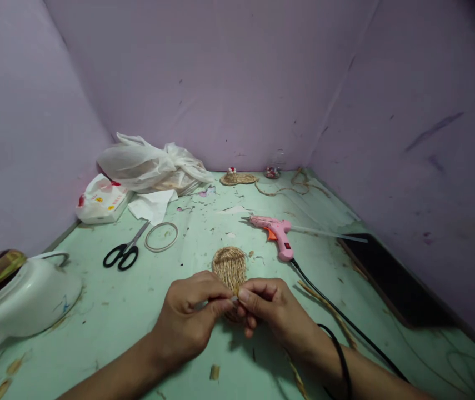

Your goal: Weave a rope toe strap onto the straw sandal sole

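Note:
A woven straw piece (pixel 229 268), rounded at its far end, lies on the green table in front of me. Both my hands meet over its near end. My left hand (pixel 201 308) pinches a small whitish bit between thumb and index finger. Right beside it, my right hand (pixel 264 305) is closed in a pinch at a tiny yellowish piece, too small to name. The fingertips nearly touch and hide the near part of the straw piece.
A pink glue gun (pixel 279 233) lies at right, its cord running to the front. Black scissors (pixel 123 255) and a ring (pixel 161 237) sit at left, near a white container (pixel 33 300). Farther back are a plastic bag (pixel 154 166), another straw piece (pixel 241 179) and a jar (pixel 273 171).

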Demonstrator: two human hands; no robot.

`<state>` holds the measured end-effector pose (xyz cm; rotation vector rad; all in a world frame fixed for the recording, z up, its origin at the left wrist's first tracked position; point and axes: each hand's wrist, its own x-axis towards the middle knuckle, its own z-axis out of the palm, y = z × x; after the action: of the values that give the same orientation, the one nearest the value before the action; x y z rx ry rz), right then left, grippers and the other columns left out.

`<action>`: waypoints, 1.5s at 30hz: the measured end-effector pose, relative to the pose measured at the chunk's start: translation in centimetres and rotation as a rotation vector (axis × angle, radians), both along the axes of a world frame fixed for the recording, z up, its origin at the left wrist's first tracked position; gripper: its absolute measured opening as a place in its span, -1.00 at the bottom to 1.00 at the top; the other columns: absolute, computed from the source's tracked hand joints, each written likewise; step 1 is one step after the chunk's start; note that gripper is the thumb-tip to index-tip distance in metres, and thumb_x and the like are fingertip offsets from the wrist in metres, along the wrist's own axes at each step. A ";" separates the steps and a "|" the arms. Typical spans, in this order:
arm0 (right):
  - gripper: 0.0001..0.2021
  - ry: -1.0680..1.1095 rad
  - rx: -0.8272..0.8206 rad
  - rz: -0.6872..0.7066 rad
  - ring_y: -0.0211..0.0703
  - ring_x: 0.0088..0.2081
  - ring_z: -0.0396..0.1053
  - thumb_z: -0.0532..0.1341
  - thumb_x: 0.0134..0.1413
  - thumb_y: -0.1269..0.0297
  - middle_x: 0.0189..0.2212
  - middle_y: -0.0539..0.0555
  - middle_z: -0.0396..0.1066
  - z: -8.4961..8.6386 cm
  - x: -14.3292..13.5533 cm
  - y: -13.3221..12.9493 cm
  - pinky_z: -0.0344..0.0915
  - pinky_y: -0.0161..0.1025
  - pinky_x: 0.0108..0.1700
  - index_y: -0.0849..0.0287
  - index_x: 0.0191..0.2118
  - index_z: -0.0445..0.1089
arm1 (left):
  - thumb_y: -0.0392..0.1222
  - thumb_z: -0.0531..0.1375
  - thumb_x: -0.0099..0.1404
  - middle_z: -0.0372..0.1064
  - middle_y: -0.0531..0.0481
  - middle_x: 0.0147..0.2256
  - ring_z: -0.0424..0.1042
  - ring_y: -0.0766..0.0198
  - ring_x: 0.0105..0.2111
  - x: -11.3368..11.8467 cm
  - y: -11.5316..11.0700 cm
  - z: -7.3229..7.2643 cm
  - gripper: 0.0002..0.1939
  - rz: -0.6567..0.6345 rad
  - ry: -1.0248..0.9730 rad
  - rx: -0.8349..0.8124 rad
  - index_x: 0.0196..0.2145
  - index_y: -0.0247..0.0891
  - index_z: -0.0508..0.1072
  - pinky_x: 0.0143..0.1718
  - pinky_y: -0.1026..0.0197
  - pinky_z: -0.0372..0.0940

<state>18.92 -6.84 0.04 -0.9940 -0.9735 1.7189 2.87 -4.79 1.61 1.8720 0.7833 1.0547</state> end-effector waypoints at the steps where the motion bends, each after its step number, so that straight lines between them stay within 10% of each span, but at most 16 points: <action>1: -0.67 -0.010 0.006 0.006 -0.45 -0.68 0.15 0.32 -0.19 0.09 -0.68 -0.05 0.27 0.0 0.0 0.0 0.24 -0.41 -0.62 0.30 -0.61 0.38 | -0.43 0.19 0.11 0.44 0.06 -0.56 0.39 0.38 -0.53 0.0 0.0 -0.1 -0.81 0.018 -0.011 -0.009 -0.30 -0.27 0.52 -0.44 0.29 0.33; 23: -0.68 -0.096 -0.030 0.049 -0.41 -0.72 0.21 0.36 -0.33 0.10 -0.67 -0.04 0.33 0.1 0.4 0.0 0.20 -0.39 -0.66 0.25 -0.64 0.31 | -0.38 0.14 0.16 0.42 -0.04 -0.52 0.39 0.30 -0.46 -0.2 -0.3 -0.3 -0.84 -0.012 0.113 0.036 -0.31 -0.35 0.51 -0.41 0.25 0.30; 34: -0.86 -0.531 0.535 -0.047 -0.30 -0.55 0.27 0.26 -0.11 0.32 -0.56 0.09 0.43 0.8 0.6 -1.3 0.15 -0.35 -0.52 0.29 -0.43 0.51 | -0.33 0.16 0.10 0.40 0.01 -0.52 0.38 0.35 -0.49 0.3 -0.7 0.0 -0.91 0.083 0.151 -0.155 -0.49 -0.31 0.46 -0.45 0.32 0.27; 45: -0.84 -0.371 0.271 -0.054 -0.35 -0.60 0.18 0.20 -0.10 0.27 -0.63 -0.01 0.29 0.7 0.2 -1.2 0.16 -0.40 -0.59 0.27 -0.53 0.34 | -0.37 0.11 0.14 0.36 0.02 -0.46 0.36 0.36 -0.44 -0.2 -0.3 -0.6 -0.87 0.070 0.181 0.061 -0.32 -0.30 0.41 -0.37 0.31 0.28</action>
<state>19.12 -8.07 0.72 -1.1673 -1.3632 1.3370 2.71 -5.07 1.02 2.0257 0.9356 0.9714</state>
